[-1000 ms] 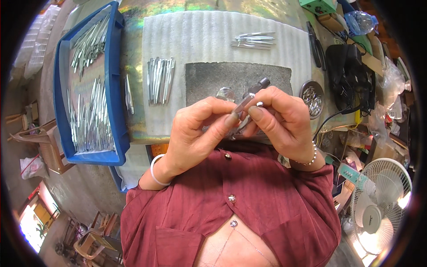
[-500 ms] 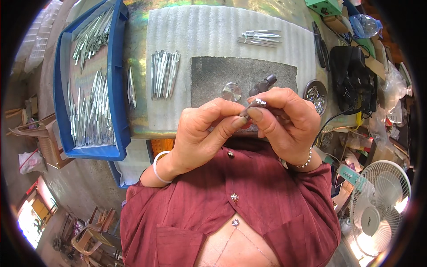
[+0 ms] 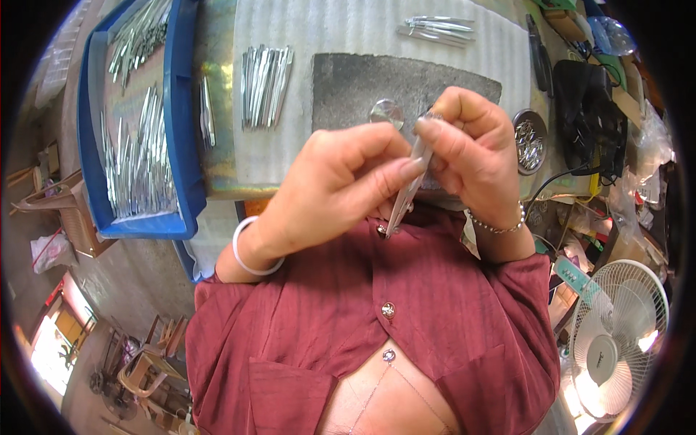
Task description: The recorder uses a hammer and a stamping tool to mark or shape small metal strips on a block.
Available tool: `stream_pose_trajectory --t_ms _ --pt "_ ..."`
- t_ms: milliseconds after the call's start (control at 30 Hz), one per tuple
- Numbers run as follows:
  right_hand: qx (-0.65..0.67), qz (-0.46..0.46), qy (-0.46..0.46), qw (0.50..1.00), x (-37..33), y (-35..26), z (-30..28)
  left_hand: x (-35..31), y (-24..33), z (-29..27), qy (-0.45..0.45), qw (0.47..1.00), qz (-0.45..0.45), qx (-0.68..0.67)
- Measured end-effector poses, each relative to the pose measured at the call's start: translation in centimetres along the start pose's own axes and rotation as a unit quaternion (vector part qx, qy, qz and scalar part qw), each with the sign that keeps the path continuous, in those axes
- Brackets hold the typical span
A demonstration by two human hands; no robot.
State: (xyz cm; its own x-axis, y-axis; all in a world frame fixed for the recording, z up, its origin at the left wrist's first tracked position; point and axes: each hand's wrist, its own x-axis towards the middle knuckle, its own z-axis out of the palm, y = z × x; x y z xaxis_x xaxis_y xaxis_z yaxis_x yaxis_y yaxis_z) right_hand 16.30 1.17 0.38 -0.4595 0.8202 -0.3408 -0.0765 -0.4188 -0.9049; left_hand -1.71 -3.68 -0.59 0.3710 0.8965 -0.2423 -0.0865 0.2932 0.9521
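Pinching a slim metal piece (image 3: 401, 206) in both hands, over the near edge of the table (image 3: 221, 161). Running lengthwise from far right to near left, sloping across the gap between the hands. Jutting free at the near end, toward the maroon shirt (image 3: 312, 304). Gripped at the far end by the right hand (image 3: 471, 152), thumb against bent forefinger, no gap visible. Held about midway by the left hand (image 3: 348, 174), thumb and forefinger closed on it. Noting the left hand as nearer to the free end. Appearing split into two narrow lengths toward the tip; cannot tell for certain. Cannot confirm anything further inside the curled right fingers.

Containers: seeing at far left a blue tray (image 3: 181, 138), loaded with metal strips in two groups, far (image 3: 141, 40) and near (image 3: 141, 159). Seeing at right, just beyond the right hand, a round dark dish (image 3: 533, 116), filled with small shiny parts (image 3: 530, 145).

Also logging, on the white foam mat (image 3: 348, 29): strip row (image 3: 265, 87) at left, smaller bundle (image 3: 437, 30) at far right, grey pad (image 3: 348, 87) between, bearing a clear disc (image 3: 386, 112).
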Motion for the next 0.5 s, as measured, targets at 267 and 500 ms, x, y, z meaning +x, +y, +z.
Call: stream_pose_trajectory --t_ms 267,500 --pt "0.133 0.063 -0.002 0.989 0.9 1.3 -0.9 1.5 0.7 -0.2 -0.041 0.985 -0.093 -0.142" --pt "0.146 0.048 0.012 0.988 0.2 1.7 -0.9 1.6 0.9 0.1 -0.054 0.98 -0.117 -0.15"
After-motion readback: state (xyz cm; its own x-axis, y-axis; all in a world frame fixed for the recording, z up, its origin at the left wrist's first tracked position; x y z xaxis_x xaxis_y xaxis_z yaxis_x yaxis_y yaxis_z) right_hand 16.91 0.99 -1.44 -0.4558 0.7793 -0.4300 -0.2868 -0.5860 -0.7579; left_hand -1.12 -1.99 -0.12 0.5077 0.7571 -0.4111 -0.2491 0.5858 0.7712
